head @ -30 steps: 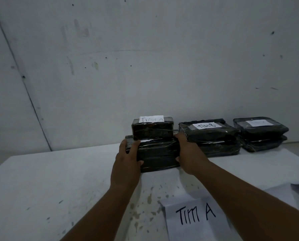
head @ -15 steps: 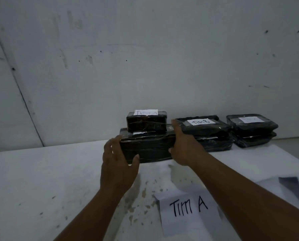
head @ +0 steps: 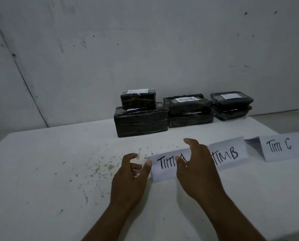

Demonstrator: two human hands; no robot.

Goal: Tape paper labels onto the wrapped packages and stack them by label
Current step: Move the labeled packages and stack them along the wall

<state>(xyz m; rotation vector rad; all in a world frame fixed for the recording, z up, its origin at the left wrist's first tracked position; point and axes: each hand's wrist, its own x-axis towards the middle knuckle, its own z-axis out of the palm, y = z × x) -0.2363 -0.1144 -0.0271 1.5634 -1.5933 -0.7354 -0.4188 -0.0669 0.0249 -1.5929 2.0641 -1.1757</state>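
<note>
White table [head: 41,171] against grey wall [head: 145,49]; left hand [head: 129,178] and right hand [head: 197,171] hover loosely curled, empty.

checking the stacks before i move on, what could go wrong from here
The small top package sits toward the left of the larger bottom package, not centred, so a bump could tip it off. Both hands, left and right, hover over the TIM A sign; a careless sweep could knock it or the TIM B sign out of line with their stacks.
</note>
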